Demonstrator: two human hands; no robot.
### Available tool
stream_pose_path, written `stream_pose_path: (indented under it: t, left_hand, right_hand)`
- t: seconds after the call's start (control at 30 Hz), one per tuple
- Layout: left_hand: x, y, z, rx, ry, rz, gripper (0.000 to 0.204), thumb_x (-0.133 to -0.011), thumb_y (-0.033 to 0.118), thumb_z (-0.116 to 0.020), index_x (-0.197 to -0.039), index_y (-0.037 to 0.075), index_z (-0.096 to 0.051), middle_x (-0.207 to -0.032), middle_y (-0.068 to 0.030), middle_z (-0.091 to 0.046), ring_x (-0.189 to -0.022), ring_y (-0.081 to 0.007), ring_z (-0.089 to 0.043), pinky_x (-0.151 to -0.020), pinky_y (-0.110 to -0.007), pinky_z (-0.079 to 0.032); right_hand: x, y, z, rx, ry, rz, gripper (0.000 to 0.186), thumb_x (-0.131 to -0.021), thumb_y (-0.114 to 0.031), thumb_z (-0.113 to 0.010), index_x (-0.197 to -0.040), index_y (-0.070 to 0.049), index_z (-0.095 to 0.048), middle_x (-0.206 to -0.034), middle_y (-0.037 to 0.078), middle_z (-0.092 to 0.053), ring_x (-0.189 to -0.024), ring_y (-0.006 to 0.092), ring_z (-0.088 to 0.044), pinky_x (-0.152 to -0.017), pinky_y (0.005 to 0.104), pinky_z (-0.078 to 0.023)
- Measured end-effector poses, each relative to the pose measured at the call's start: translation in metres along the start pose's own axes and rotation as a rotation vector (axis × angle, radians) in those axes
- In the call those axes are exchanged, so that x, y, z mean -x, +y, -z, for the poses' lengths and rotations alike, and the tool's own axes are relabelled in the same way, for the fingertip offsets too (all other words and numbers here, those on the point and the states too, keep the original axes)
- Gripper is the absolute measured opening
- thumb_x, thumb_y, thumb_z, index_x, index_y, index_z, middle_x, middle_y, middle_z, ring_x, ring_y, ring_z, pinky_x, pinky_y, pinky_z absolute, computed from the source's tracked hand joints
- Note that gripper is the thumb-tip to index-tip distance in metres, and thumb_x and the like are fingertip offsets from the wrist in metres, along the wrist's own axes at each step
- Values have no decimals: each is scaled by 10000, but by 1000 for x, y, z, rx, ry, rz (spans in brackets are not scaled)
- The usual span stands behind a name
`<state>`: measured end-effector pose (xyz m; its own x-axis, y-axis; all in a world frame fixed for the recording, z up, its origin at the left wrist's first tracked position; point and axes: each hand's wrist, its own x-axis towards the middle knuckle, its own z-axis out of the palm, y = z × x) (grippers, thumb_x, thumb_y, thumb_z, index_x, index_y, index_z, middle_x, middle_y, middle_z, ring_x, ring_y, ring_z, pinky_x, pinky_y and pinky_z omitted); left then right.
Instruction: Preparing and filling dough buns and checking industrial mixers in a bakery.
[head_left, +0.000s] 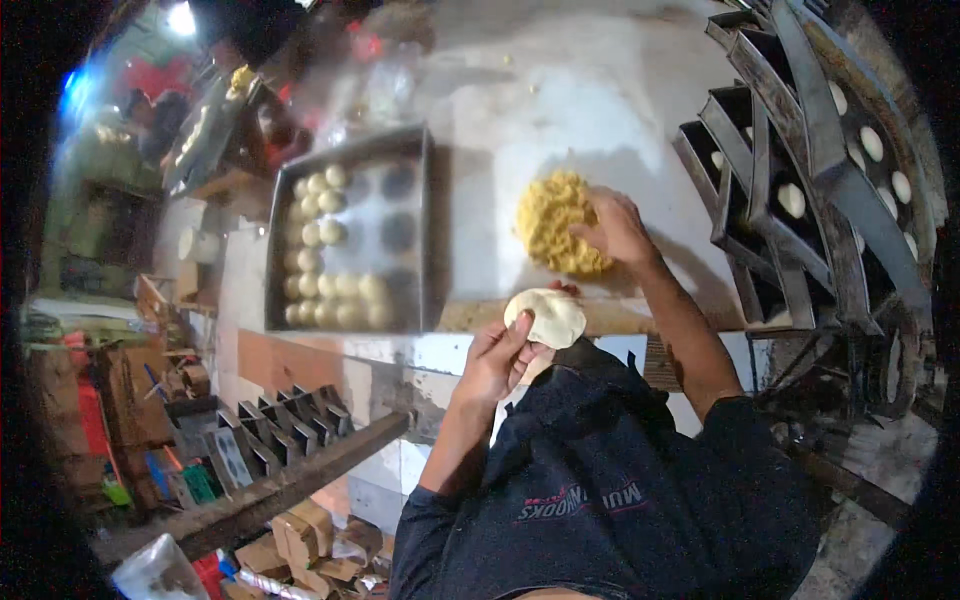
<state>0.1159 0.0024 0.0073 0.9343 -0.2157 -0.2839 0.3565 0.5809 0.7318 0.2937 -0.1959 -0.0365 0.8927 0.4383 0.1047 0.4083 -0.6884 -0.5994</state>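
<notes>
Your dark shirt [620, 545] fills five o'clock of the head view. Your left hand [492, 362] pinches a flattened dough round [553, 315] by the near edge of the tabletop [485, 170]. At the round's twelve o'clock sits a crumbly yellow mound [555, 228], your right hand [618, 228] touching its three-o'clock side; whether that grip closes on any, you cannot tell. At the mound's nine o'clock, a tray [428, 230] holds pale dough balls [330, 202].

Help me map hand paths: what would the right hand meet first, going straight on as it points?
The right hand would first meet the yellow mound; they seem to touch, though depth is unclear.
</notes>
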Motion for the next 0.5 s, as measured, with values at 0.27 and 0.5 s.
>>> stream_pose_path:
  t: [0.27, 0.5]
  left_hand:
    - [-99, 11, -12, -111, 153, -188, 462, -943, 183, -529, -1323, -59, -431, -1288, -176, -501, -1141, -245, -556, -997, -377, -452]
    - [-165, -7, -19, -14, 382, -76, 311, -947, 192, -561, -1163, -31, -544, -1085, -124, -610, -994, -200, -605, -836, -319, -513]
  right_hand:
    - [-38, 49, -18, -248, 61, -113, 246, -811, -76, -645, -1016, 60, -638, -1033, 214, -647, -917, 309, -648, -848, 371, -515]
    - [-24, 26, 19, -918, 107, -70, 332, -863, -25, -581, -1193, 9, -590, -1079, 155, -647, -909, 175, -642, -836, 282, -520]
